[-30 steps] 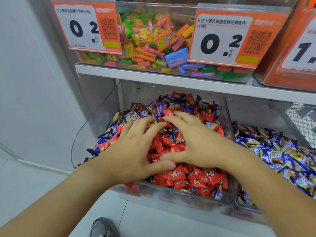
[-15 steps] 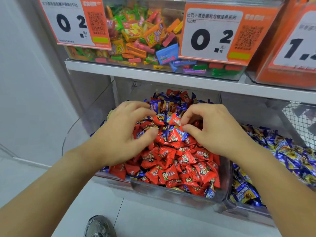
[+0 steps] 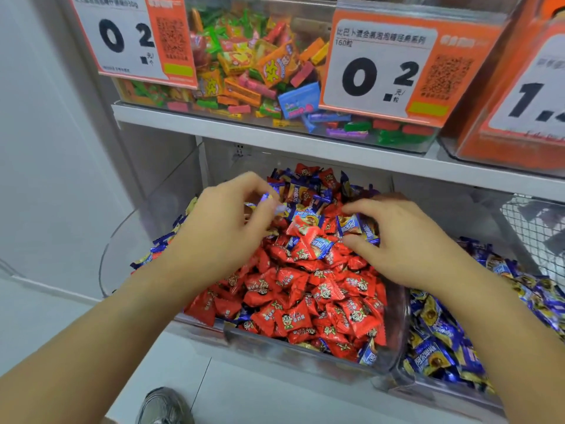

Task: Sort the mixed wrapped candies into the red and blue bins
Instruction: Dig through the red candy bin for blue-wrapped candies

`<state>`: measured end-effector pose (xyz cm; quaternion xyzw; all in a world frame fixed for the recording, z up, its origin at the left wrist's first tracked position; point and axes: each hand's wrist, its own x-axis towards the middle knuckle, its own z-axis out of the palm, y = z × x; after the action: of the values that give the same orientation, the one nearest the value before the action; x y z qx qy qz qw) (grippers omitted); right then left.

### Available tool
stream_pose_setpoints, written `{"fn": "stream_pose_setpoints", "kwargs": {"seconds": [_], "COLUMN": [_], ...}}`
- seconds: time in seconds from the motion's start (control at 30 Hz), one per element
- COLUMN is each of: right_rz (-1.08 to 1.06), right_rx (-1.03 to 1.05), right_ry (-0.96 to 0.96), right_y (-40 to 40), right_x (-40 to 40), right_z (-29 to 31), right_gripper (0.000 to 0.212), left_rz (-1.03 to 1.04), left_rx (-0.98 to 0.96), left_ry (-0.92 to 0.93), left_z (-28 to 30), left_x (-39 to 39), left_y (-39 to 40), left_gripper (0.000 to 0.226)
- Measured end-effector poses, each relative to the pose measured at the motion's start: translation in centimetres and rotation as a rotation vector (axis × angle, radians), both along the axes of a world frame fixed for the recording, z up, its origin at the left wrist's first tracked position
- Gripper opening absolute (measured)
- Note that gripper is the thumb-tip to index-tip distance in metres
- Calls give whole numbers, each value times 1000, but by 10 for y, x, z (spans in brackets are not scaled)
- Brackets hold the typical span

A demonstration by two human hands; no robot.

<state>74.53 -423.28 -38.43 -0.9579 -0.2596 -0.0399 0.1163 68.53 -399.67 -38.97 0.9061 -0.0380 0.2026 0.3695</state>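
Left hand point(image 3: 226, 237) is over the clear bin point(image 3: 305, 356), fingers curled, pinching a blue-wrapped candy point(image 3: 269, 203) between thumb and fingertips just above the pile. It looks a bit motion-blurred, so I can't say if it's one piece or two. Right hand point(image 3: 403, 243) is on the right side of the same bin, fingers bent down around a blue wrapper point(image 3: 354, 226) near the top of the heap, thumb tucked under it.

The bin itself is mostly red candies point(image 3: 305, 301), piled up toward the front lip, with blue ones mixed in at the back and spilling along the left wall. The heap sits close to the front rim, so there's not much room there before stuff slides out. The gap between the two hands is open, just candy underneath.

Right of that bin, touching its side, is a second bin of blue candies point(image 3: 443, 347). Above the clear bin runs a white shelf point(image 3: 275, 139), and its edge hangs right over the back of the pile, so headroom back there is tight. On the shelf there's a tub of mixed gum point(image 3: 260, 71) with orange price tags point(image 3: 382, 68). Left of the bin is a plain white wall point(image 3: 46, 148), and below the front lip a shoe point(image 3: 165, 405) on the floor.
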Motion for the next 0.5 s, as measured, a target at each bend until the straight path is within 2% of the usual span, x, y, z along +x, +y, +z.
{"fn": "stream_pose_setpoints", "kwargs": {"seconds": [0.1,0.17,0.2,0.3,0.37,0.47,0.5], "right_rz": [-19,-35,-36,26,67,56,56], "right_rx": [147,286,334,355,306,243,197], "right_ry": [-35,-51,-31,89,93,131,133], "right_y": [3,4,5,16,24,30,31], "right_x": [-1,-1,-2,-10,-14,-16,-16], "right_z": [1,2,4,6,2,-3,-5], "right_gripper": [14,15,19,29,25,8,19], "left_rz": [12,27,28,-2,-2,34,9], "left_rx": [-300,-449,-450,-216,-72,116,144], "left_ry": [-27,-19,-14,-27,-27,-6,3], "left_z": [-3,-3,-3,0,2,-1,-4], "left_x": [4,7,9,14,20,35,40], "left_y": [-4,-11,-14,-27,-34,-32,-30], "left_gripper": [18,24,25,33,40,31,26]}}
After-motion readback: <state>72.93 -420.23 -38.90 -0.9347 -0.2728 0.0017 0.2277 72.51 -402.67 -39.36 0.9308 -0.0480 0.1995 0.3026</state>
